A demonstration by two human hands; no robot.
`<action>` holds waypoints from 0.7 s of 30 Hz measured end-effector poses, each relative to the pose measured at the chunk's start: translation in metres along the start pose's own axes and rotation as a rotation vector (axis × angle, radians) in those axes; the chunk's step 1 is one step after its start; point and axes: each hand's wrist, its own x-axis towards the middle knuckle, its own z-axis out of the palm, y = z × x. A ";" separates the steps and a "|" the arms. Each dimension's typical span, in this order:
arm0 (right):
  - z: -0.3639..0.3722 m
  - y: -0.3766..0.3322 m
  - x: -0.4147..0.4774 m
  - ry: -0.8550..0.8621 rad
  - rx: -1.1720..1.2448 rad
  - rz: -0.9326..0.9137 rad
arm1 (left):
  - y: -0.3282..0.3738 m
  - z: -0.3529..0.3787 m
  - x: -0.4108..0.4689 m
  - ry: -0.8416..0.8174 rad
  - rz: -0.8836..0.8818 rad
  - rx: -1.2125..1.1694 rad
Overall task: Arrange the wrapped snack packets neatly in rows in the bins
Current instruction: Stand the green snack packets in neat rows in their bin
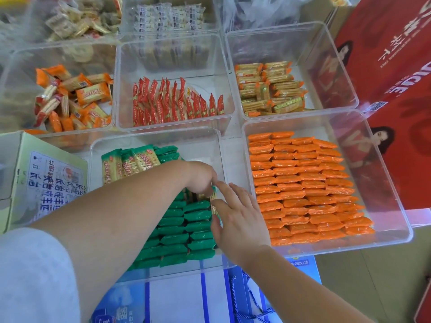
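Hands meet over the clear bin [98, 145] of green packets [184, 220]. The left hand [201, 177] is curled down onto the packets by the bin's right side, but whether it grips one cannot be told. The right hand [238, 220] pinches a packet [214, 202] standing on edge. Beside it, orange packets [303, 187] lie in neat rows in another bin [396, 206].
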 end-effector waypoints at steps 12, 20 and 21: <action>0.008 0.002 0.000 0.077 0.077 0.005 | 0.016 0.015 -0.007 -0.042 0.013 -0.050; -0.003 -0.002 0.000 -0.029 -0.018 0.048 | 0.013 0.035 -0.022 0.072 0.039 -0.123; -0.004 -0.002 0.001 -0.066 -0.070 0.042 | 0.011 0.037 -0.024 0.084 0.053 -0.131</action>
